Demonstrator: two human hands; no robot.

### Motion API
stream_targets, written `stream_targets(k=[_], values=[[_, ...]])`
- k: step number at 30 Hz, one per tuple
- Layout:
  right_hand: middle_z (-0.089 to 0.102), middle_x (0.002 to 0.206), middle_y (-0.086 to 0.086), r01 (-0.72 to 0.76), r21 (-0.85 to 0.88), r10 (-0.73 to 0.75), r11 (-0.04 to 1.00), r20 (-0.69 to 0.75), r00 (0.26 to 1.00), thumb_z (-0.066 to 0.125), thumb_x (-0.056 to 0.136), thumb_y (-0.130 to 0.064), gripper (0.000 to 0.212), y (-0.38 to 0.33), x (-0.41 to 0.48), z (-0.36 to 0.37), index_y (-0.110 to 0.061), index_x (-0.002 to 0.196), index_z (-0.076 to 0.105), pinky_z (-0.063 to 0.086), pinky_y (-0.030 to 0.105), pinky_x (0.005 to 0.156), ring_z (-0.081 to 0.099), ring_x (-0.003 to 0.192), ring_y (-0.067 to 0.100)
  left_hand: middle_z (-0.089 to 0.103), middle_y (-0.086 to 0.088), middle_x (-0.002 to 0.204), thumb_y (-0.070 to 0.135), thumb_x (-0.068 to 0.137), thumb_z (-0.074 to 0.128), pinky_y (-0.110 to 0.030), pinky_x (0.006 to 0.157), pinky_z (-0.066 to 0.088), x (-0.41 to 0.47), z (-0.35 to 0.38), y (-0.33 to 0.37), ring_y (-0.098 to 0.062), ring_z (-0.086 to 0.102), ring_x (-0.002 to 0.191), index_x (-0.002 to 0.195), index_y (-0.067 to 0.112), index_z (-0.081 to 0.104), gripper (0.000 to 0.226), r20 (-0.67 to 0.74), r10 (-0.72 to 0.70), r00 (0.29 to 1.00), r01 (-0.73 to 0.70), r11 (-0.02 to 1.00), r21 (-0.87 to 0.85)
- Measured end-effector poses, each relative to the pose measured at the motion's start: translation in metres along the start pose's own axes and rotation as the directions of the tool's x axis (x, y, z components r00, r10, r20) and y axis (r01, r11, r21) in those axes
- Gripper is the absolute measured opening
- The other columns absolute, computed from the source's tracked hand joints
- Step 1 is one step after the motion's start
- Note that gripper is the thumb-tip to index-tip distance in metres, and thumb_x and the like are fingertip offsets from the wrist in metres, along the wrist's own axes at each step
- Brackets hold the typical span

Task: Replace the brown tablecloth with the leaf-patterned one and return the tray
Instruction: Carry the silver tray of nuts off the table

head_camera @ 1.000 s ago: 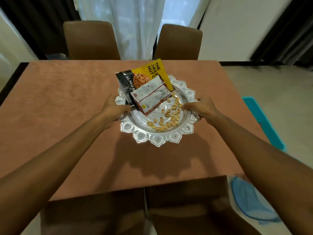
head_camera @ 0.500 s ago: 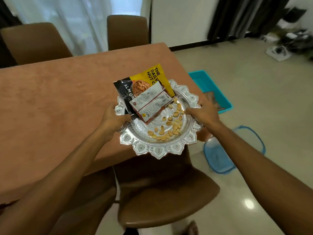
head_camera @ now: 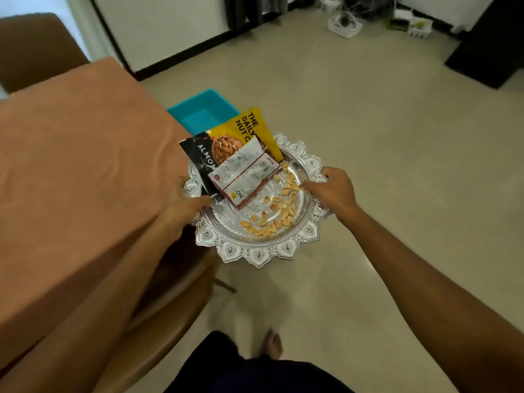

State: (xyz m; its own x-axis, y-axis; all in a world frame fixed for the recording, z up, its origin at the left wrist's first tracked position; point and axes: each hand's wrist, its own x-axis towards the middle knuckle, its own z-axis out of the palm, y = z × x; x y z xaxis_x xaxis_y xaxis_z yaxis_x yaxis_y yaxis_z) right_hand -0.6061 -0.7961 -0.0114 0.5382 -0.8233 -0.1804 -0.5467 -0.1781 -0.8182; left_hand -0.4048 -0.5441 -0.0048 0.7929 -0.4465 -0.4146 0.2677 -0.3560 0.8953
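An ornate silver tray point(head_camera: 256, 255) hangs in the air over the floor, just off the table's right side. My left hand point(head_camera: 181, 207) grips its left rim and my right hand point(head_camera: 330, 190) grips its right rim. On the tray lie a yellow and black almond packet point(head_camera: 243, 131), a smaller white and red packet point(head_camera: 243, 174) and several loose nuts point(head_camera: 276, 217). The brown tablecloth point(head_camera: 79, 165) covers the table at the left. No leaf-patterned cloth is in view.
A turquoise bin point(head_camera: 202, 113) stands on the floor beyond the tray, by the table's corner. A brown chair point(head_camera: 170, 316) sits below the tray at the table's edge, another chair point(head_camera: 37, 49) at far left. Cables and white boxes point(head_camera: 344, 24) lie far back. My foot point(head_camera: 272, 343) is on the beige floor.
Both hands have lifted the tray off the brown tablecloth and carried it right, past the table's edge, over the floor. My view has turned to the right with it.
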Motion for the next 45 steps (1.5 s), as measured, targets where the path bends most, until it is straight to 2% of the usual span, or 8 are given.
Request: stream_targets(k=[8, 15, 20, 26, 31, 37, 41, 45], values=[[0.063, 0.075, 0.021, -0.195, -0.025, 0.193, 0.980, -0.065, 0.979, 0.082, 0.072, -0.036, 0.046, 0.102, 0.053, -0.061, 0.004, 0.086, 0.064, 0.038, 0.031, 0.059, 0.053, 0.062, 0.020, 0.069, -0.009, 0.098, -0.002, 0.077, 0.079, -0.025, 0.044, 0.051, 0.060, 0.131, -0.014, -0.015, 0.070, 0.058, 0.116, 0.020, 0.052, 0.052, 0.091, -0.065, 0.994, 0.048, 0.984, 0.173], [0.050, 0.068, -0.002, -0.251, -0.171, 0.239, 0.953, -0.086, 0.967, 0.080, 0.075, -0.044, 0.046, 0.148, 0.161, -0.090, -0.006, 0.076, 0.055, 0.031, 0.031, 0.055, 0.046, 0.060, 0.016, 0.064, 0.000, 0.100, 0.004, 0.079, 0.079, -0.019, 0.044, 0.050, 0.149, 0.230, -0.014, -0.016, 0.068, 0.077, 0.123, 0.021, 0.048, 0.057, 0.111, -0.163, 0.980, 0.134, 0.965, 0.226], [0.054, 0.073, -0.006, -0.282, -0.240, 0.285, 0.929, -0.025, 0.958, 0.079, 0.076, -0.044, 0.037, 0.150, 0.240, -0.117, -0.019, 0.079, 0.053, 0.032, 0.027, 0.054, 0.050, 0.065, 0.015, 0.068, -0.007, 0.103, 0.000, 0.077, 0.078, -0.052, 0.064, 0.061, 0.195, 0.282, 0.000, -0.024, 0.071, 0.076, 0.116, 0.029, 0.050, 0.056, 0.080, -0.262, 0.962, 0.243, 0.951, 0.193], [0.035, 0.057, -0.009, -0.182, -0.253, 0.202, 0.950, 0.055, 0.978, 0.082, 0.079, -0.040, 0.053, 0.139, 0.336, -0.130, -0.022, 0.063, 0.035, 0.023, 0.025, 0.051, 0.035, 0.049, 0.007, 0.069, -0.010, 0.103, -0.003, 0.075, 0.078, -0.039, 0.053, 0.058, 0.245, 0.325, 0.037, -0.018, 0.068, 0.071, 0.115, 0.025, 0.052, 0.054, -0.009, -0.255, 0.967, 0.254, 0.961, 0.111], [0.038, 0.050, -0.012, -0.030, -0.203, 0.070, 0.979, 0.193, 0.979, 0.083, 0.082, -0.031, 0.056, 0.124, 0.447, -0.122, -0.026, 0.062, 0.032, 0.031, 0.013, 0.048, 0.038, 0.046, -0.001, 0.070, -0.013, 0.106, -0.008, 0.077, 0.076, -0.056, 0.075, 0.059, 0.296, 0.353, 0.063, -0.032, 0.071, 0.087, 0.118, 0.016, 0.053, 0.053, -0.127, -0.260, 0.957, 0.260, 0.965, -0.010], [0.042, 0.063, 0.001, 0.122, -0.211, -0.022, 0.970, 0.421, 0.907, 0.083, 0.081, -0.035, 0.041, 0.103, 0.588, -0.118, -0.015, 0.071, 0.049, 0.036, 0.029, 0.052, 0.044, 0.055, 0.015, 0.069, -0.011, 0.107, -0.008, 0.076, 0.076, -0.042, 0.067, 0.057, 0.340, 0.403, 0.095, -0.025, 0.068, 0.084, 0.116, 0.017, 0.054, 0.052, -0.340, -0.313, 0.887, 0.278, 0.949, -0.149], [0.035, 0.061, -0.006, 0.233, -0.196, -0.091, 0.953, 0.545, 0.833, 0.084, 0.080, -0.035, 0.048, 0.083, 0.664, -0.116, -0.019, 0.067, 0.040, 0.031, 0.018, 0.049, 0.040, 0.050, 0.000, 0.068, 0.000, 0.094, -0.013, 0.074, 0.076, -0.018, 0.050, 0.051, 0.365, 0.436, 0.116, -0.004, 0.068, 0.071, 0.117, 0.012, 0.055, 0.054, -0.456, -0.344, 0.821, 0.278, 0.938, -0.208], [0.034, 0.059, -0.010, 0.268, -0.193, -0.100, 0.944, 0.607, 0.789, 0.084, 0.078, -0.038, 0.050, 0.056, 0.722, -0.101, -0.027, 0.064, 0.037, 0.032, 0.015, 0.050, 0.040, 0.048, -0.001, 0.068, -0.004, 0.097, -0.011, 0.075, 0.076, -0.019, 0.054, 0.050, 0.392, 0.457, 0.129, -0.007, 0.065, 0.074, 0.121, 0.008, 0.054, 0.055, -0.518, -0.388, 0.762, 0.268, 0.918, -0.294]])
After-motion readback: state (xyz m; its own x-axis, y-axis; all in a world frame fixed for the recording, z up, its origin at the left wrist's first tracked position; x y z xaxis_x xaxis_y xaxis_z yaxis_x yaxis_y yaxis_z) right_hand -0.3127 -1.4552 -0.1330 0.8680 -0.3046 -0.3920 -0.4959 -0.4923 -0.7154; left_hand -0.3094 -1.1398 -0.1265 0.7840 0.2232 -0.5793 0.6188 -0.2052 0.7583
